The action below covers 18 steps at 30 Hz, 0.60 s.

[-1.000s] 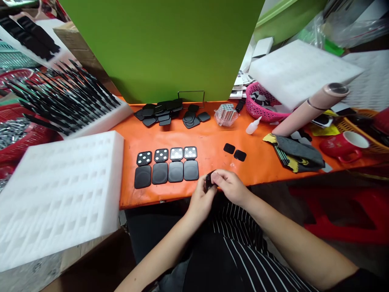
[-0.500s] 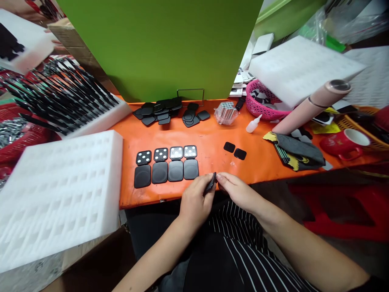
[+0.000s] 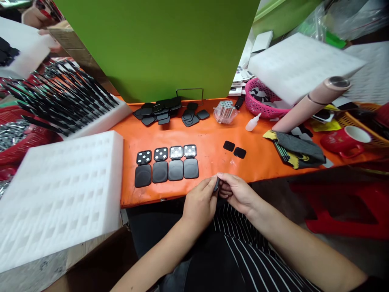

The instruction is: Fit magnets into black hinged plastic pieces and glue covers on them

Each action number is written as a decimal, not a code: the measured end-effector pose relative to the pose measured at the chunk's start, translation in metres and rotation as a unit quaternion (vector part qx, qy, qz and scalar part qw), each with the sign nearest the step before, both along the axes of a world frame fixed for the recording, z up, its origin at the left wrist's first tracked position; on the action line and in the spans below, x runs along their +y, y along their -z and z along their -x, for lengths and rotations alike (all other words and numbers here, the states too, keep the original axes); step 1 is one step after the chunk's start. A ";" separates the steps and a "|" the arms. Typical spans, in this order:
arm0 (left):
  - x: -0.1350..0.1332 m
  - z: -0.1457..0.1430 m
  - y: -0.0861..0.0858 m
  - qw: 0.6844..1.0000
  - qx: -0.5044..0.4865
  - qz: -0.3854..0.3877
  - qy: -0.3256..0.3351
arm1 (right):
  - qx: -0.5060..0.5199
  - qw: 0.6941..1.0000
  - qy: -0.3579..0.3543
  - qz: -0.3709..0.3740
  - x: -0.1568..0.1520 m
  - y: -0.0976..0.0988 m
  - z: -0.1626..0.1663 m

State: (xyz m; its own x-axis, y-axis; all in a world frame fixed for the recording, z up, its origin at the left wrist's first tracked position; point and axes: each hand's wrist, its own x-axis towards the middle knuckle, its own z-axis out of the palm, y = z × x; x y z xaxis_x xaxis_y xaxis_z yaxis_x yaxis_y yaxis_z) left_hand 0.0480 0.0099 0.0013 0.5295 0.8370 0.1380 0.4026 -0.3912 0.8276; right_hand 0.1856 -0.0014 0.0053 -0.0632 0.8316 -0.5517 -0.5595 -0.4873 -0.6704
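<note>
Over the table's front edge, my left hand (image 3: 199, 200) is closed round a thin black square plate (image 3: 216, 185), which is held on edge and mostly hidden by fingers. My right hand (image 3: 240, 194) meets it from the other side, thumb and finger pinched at the plate's upper edge and the other fingers curled. Left of the hands, several hinged black pieces (image 3: 191, 168) lie unfolded in a row, their upper flaps (image 3: 176, 152) marked with pale dots. Beyond my right hand lie two black rounded squares (image 3: 240, 152).
Loose black plates (image 3: 162, 110) are heaped before a green board (image 3: 164, 48). Bundled metal cylinders (image 3: 225, 110) and a small white bottle (image 3: 253, 123) stand to the right, near a pink basket (image 3: 263, 109), pink flask (image 3: 313, 103) and red mug (image 3: 346, 142). White foam (image 3: 63, 190) flanks the left.
My right hand has turned and its fingers have curled in against the plate. My left hand has shifted slightly right, and the plate shows less between the hands.
</note>
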 end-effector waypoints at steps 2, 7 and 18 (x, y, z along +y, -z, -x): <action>0.007 -0.001 0.006 0.994 -0.060 0.081 -0.042 | 0.030 1.000 0.004 -0.006 0.002 0.001 0.000; 0.022 0.003 0.020 0.920 -0.211 0.280 -0.177 | 0.079 0.993 -0.084 -0.027 0.001 -0.005 -0.007; 0.000 -0.006 -0.015 0.995 -0.083 0.020 -0.055 | 0.126 0.989 -0.070 -0.022 -0.014 -0.005 -0.008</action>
State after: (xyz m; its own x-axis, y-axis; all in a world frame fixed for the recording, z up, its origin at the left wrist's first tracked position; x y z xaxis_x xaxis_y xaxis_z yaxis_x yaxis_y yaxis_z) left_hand 0.0540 0.0104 0.0159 0.4069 0.8954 0.1809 0.2979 -0.3172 0.9004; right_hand 0.1939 -0.0156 0.0104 -0.3106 0.8275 -0.4677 -0.6408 -0.5457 -0.5401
